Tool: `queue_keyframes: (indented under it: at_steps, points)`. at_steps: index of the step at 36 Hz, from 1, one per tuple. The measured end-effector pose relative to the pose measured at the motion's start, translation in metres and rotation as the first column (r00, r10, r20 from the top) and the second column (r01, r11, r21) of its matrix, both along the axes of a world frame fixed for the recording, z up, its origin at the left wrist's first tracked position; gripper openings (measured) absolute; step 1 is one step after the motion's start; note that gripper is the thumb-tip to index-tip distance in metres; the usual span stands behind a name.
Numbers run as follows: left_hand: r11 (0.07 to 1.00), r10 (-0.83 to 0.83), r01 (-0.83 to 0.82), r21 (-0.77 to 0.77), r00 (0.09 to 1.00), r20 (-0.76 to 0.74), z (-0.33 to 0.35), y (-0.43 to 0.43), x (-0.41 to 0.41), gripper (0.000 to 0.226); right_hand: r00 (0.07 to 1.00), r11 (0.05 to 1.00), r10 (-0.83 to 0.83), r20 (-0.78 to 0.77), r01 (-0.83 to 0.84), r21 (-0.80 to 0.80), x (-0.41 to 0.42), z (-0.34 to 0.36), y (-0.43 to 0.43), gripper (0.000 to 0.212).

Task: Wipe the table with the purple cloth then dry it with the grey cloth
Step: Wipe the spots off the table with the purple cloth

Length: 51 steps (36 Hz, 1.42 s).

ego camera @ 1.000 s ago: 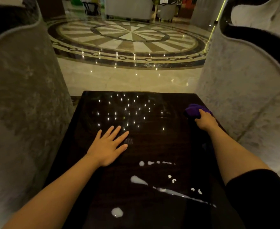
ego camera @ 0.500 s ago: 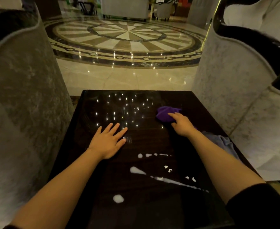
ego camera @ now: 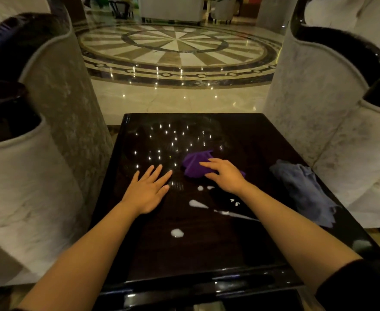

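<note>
The dark glossy table fills the middle of the head view. White spilled liquid lies in streaks and drops near its centre. The purple cloth is bunched on the table under my right hand, whose fingers press down on it. My left hand rests flat on the table with fingers spread, just left of the cloth. The grey cloth lies crumpled along the table's right edge, apart from both hands.
Two pale upholstered armchairs flank the table, one on the left and one on the right. Beyond the far edge lies a polished marble floor with a round pattern.
My right hand has dragged the purple cloth from the right edge leftward toward the table's centre, close to the spill. The grey cloth has come into view. My left hand has stayed put.
</note>
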<state>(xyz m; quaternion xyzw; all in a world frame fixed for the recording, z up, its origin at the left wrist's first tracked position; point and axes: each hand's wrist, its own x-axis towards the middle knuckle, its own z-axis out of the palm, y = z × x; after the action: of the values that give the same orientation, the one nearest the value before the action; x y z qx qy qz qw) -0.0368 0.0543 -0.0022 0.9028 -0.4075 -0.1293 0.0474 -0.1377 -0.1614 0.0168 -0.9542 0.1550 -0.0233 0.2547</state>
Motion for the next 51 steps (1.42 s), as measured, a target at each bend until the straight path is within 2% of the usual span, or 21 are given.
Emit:
queue_keyframes:
  at_steps: [18, 29, 37, 47, 51]
  points:
    - [1.0, 0.022, -0.022, 0.02, 1.0, -0.003, -0.001, 0.045, -0.041, 0.053, 0.987, 0.988, 0.149, 0.064, -0.151, 0.026, -0.048, 0.002, 0.07, 0.04]
    - [0.998, 0.053, -0.054, 0.03, 0.997, 0.052, 0.0, 0.043, -0.048, 0.052, 0.952, 0.951, 0.303, 0.042, -0.305, 0.056, -0.097, 0.007, 0.092, 0.034]
    - [0.998, 0.046, -0.048, 0.034, 0.998, 0.045, 0.004, 0.045, -0.052, 0.052, 0.951, 0.947, 0.309, 0.011, -0.309, 0.083, -0.13, 0.013, 0.093, 0.03]
    - [0.999, 0.043, -0.044, 0.025, 0.998, 0.043, 0.009, 0.047, -0.057, 0.052, 0.953, 0.954, 0.3, 0.042, -0.299, -0.023, -0.18, 0.015, 0.093, 0.026]
    - [0.999, 0.037, -0.038, 0.022, 0.999, 0.037, 0.009, 0.048, -0.056, 0.051, 0.95, 0.948, 0.313, 0.005, -0.312, -0.06, -0.207, 0.015, 0.09, 0.028]
